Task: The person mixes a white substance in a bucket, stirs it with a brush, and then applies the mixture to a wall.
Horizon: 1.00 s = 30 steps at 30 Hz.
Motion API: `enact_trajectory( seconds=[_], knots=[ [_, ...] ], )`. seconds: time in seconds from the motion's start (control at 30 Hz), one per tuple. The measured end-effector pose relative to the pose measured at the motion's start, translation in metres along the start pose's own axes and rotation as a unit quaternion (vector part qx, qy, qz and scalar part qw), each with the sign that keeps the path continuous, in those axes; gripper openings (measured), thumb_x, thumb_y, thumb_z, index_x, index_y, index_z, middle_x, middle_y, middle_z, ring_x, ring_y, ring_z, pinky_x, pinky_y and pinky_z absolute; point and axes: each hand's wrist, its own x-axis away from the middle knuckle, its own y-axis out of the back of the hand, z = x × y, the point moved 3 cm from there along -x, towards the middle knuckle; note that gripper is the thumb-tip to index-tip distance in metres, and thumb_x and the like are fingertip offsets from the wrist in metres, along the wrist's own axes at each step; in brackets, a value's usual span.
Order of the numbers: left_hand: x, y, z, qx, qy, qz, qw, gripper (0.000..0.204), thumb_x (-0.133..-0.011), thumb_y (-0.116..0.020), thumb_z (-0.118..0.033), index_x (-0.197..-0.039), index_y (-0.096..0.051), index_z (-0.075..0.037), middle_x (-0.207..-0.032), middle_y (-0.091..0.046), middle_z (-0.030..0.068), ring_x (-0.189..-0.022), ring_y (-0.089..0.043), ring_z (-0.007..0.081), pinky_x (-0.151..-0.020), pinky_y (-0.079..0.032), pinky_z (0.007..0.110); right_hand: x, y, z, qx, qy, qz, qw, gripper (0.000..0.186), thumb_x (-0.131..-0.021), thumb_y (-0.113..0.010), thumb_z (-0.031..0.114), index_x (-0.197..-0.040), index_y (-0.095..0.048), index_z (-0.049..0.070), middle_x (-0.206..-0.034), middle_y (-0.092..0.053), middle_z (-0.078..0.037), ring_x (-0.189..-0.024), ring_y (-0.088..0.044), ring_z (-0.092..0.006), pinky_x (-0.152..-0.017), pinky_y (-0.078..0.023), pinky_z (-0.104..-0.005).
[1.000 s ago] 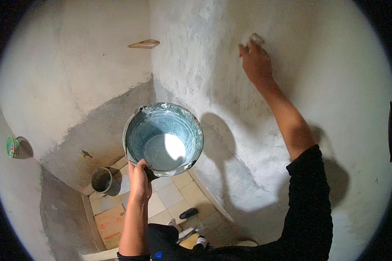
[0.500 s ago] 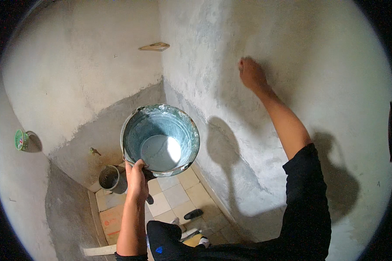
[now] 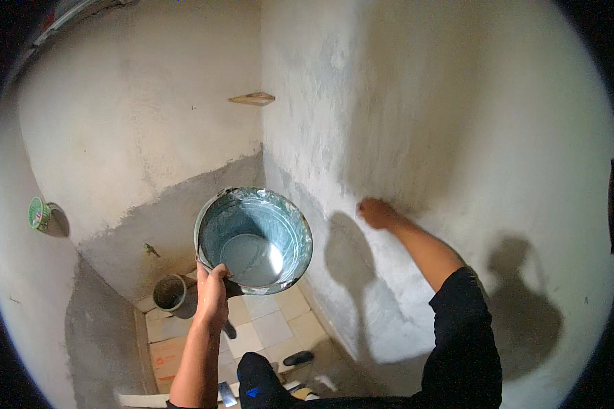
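Observation:
My left hand [image 3: 211,293] is closed on the near-left rim of a bucket [image 3: 252,255]. The bucket is worn and bluish-green, tilted so that its inside shows. Pale liquid seems to cover its bottom and reflects a bright spot. My right hand [image 3: 378,213] is curled up close against the plastered right wall [image 3: 416,150], slightly blurred. Whatever its fingers hold, if anything, is hidden. Patchy white and grey streaks mark the wall around that hand.
A dark bucket [image 3: 170,293] stands on the tiled floor [image 3: 273,328] below a tap [image 3: 151,250]. A corner shelf [image 3: 252,99] juts out where two walls meet. On the left wall hangs a green basket [image 3: 39,213]. A dark shoe [image 3: 298,358] is on the tiles.
My right hand has moved down the right wall and a little to the left, still curled. The bucket in my left hand appears slightly lower as the view tips upward.

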Motion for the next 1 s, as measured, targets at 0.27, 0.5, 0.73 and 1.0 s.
enact_trajectory(
  seconds=[0.27, 0.5, 0.73, 1.0],
  knots=[
    [0.008, 0.000, 0.005, 0.048, 0.007, 0.026, 0.998, 0.067, -0.081, -0.052, -0.002, -0.146, -0.035, -0.006, -0.119, -0.055, 0.0146, -0.096, -0.056, 0.0233, -0.081, -0.053, 0.039, -0.024, 0.324, 0.072, 0.212, -0.038, -0.417, 0.883, 0.027, -0.102, -0.052, 0.024, -0.105, -0.059, -0.002, -0.107, -0.065, -0.027, -0.097, -0.064, -0.0467, -0.083, -0.051, -0.0548],
    [-0.039, 0.021, 0.015, 0.072, 0.045, 0.105, 0.991, 0.065, -0.085, -0.051, -0.006, -0.148, -0.033, -0.010, -0.112, -0.056, 0.0137, -0.087, -0.060, 0.0270, -0.066, -0.057, 0.045, -0.022, 0.261, 0.145, 0.398, 0.121, -0.034, 0.909, 0.028, -0.098, -0.058, 0.021, -0.114, -0.068, 0.000, -0.123, -0.064, -0.027, -0.121, -0.062, -0.0399, -0.102, -0.051, -0.0472],
    [-0.072, 0.036, -0.015, 0.010, 0.088, 0.173, 0.981, 0.063, -0.085, -0.054, -0.007, -0.146, -0.037, -0.011, -0.096, -0.059, 0.0120, -0.069, -0.057, 0.0222, -0.054, -0.051, 0.039, -0.019, 0.445, 0.212, 0.347, -0.034, -0.345, 0.871, 0.033, -0.098, -0.061, 0.025, -0.124, -0.066, 0.004, -0.134, -0.061, -0.023, -0.117, -0.062, -0.0414, -0.102, -0.050, -0.0474],
    [-0.048, 0.068, -0.031, 0.036, 0.020, 0.231, 0.972, 0.061, -0.085, -0.051, -0.001, -0.146, -0.041, -0.006, -0.106, -0.060, 0.0107, -0.085, -0.057, 0.0200, -0.071, -0.051, 0.035, 0.083, 0.362, 0.282, 0.444, 0.058, -0.381, 0.809, 0.028, -0.097, -0.066, 0.019, -0.119, -0.065, 0.002, -0.127, -0.065, -0.016, -0.104, -0.069, -0.0297, -0.087, -0.057, -0.0418]
  ],
)
